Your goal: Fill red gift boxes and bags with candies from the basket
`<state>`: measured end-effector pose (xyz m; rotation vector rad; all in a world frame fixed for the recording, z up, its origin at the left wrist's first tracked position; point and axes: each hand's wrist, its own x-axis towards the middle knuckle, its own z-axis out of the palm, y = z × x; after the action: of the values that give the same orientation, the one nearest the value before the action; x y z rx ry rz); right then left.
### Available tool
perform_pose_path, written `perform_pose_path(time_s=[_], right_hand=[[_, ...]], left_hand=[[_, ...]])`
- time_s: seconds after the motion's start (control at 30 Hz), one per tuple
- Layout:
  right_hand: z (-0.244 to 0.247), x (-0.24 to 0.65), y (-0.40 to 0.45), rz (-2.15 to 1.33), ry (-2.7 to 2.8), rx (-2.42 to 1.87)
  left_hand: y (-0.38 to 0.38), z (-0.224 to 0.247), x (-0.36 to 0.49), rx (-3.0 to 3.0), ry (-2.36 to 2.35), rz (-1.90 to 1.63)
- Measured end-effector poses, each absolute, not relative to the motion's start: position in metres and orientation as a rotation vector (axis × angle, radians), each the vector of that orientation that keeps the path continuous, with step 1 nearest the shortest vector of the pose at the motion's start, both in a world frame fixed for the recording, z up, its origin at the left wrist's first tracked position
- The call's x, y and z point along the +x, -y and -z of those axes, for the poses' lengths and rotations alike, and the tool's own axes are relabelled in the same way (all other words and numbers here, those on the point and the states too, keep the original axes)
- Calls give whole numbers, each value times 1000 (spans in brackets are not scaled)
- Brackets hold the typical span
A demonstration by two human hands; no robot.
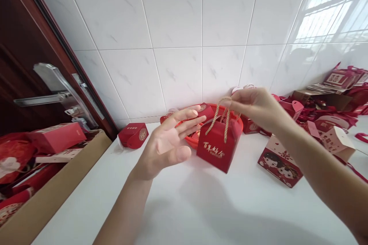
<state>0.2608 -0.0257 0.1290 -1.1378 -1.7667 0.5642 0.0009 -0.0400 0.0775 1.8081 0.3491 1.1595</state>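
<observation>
From my right hand [250, 105] hangs a red gift box [220, 147] with gold lettering; my fingers pinch its twisted gold rope handle [226, 126]. The box is tilted a little and held above the white table [184, 206]. To the left of the box, my left hand [169, 141] is open, palm turned up, fingers apart, touching nothing that I can see. Behind both stands a red plastic basket [238, 121] with small red boxes in it, partly hidden by the held box and my left fingers.
A red box [133, 135] sits left of the basket. A box with cartoon figures [280, 162] lies at right, near heaped red boxes and ribbons [327, 116]. At left, a cardboard carton [71, 172] holds more red packaging beside a door handle [43, 98]. A tiled wall [178, 72] rises behind.
</observation>
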Motion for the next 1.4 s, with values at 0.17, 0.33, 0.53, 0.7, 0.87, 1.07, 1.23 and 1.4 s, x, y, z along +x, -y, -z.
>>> perform_pose_path(time_s=[0.17,0.33,0.53,0.7,0.87,1.07,1.23,1.4], right_hand=[[-161,305,10,-418,1680,-1229],[-164,338,3,-269,1542,-1397],[-139,385,-17,-383,1504,-1488],[-103,421,-37,-560,1520,-1491],[-80,425,-49,-646,1348,-1678],[-69,417,-55,-675,1325,-1838],[-64,420,-60,-678,1332,-1843],[-65,419,-60,-681,1372,-1817]], left_hand=[[36,-81,-8,1814,-379,-1224],[37,-81,-6,1823,-380,-1228],[36,-81,-4,1820,-400,-1208],[35,-80,-3,1813,-413,-1189],[33,-79,-2,1814,-440,-1177],[32,-78,-2,1815,-448,-1168],[32,-78,-1,1793,-450,-1165],[32,-78,-1,1799,-438,-1148]])
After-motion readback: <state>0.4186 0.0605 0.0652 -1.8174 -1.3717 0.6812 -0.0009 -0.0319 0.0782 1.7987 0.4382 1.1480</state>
